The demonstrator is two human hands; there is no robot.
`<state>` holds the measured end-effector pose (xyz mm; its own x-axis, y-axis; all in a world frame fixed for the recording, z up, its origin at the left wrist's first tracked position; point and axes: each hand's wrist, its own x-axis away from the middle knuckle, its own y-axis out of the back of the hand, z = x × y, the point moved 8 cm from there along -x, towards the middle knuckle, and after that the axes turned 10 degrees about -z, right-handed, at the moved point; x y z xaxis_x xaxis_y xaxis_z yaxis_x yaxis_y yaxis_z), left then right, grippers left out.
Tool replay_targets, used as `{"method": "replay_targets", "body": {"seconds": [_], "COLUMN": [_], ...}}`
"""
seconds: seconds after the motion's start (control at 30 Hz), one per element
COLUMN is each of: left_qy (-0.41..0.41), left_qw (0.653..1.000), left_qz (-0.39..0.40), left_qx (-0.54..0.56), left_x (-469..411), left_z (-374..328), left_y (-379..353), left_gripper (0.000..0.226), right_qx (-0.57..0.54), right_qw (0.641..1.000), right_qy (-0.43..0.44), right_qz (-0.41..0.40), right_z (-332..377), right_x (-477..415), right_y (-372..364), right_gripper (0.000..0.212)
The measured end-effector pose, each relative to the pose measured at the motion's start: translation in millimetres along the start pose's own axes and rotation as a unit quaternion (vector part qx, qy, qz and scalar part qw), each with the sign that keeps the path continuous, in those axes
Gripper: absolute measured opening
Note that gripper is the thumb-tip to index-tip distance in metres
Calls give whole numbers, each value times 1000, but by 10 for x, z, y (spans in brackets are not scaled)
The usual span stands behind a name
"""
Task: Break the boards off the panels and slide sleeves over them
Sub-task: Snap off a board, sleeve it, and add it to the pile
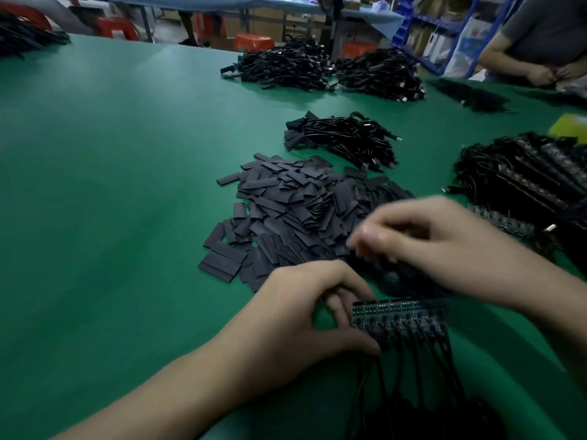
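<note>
Panel [400, 317] end pinched in curled grip of the left hand [301, 312].

Blurred right hand [428, 236], its grasp unclear

A pile of sleeves [295, 214] lies on the table [95, 185]; just behind it, a bundle of cables [343, 141]; well behind, two cable heaps [282, 65] side by side; to its right, a stack of panels [524, 173]; in front, a panel [400, 319] in the left hand [301, 315]; the right hand [422, 236] above its near edge.
</note>
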<state>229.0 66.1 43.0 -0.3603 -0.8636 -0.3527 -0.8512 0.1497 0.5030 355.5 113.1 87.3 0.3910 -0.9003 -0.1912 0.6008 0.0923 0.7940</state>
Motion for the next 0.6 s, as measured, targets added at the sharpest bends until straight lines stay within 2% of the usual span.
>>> {"method": "replay_targets", "body": {"seconds": [0.07,0.13,0.2,0.33,0.5,0.6], "left_qy": [54,106,137,166,198,217], "left_qw": [998,989,980,965,944,929], "left_qz": [-3,1,3,2,-25,-28], "left_qx": [41,102,147,205,262,298], "left_x": [-9,3,7,-2,0,-11], "left_z": [59,114,143,180,197,206], "left_y": [6,-13,-27,-47,4,21], "left_gripper": [33,29,28,27,14,11], "right_qx": [-19,-38,-28,-19,-64,-128], "right_qw": [998,995,995,996,993,986], "right_qy": [-28,-61,-71,-81,-82,-89], "right_qz": [51,67,66,12,-56,-50], "right_z": [-45,-120,-168,-182,-153,-166], "right_x": [267,408,455,481,487,481], "right_y": [-105,-159,-171,-160,-186,-250], "right_gripper": [32,32,24,9,11,10]}}
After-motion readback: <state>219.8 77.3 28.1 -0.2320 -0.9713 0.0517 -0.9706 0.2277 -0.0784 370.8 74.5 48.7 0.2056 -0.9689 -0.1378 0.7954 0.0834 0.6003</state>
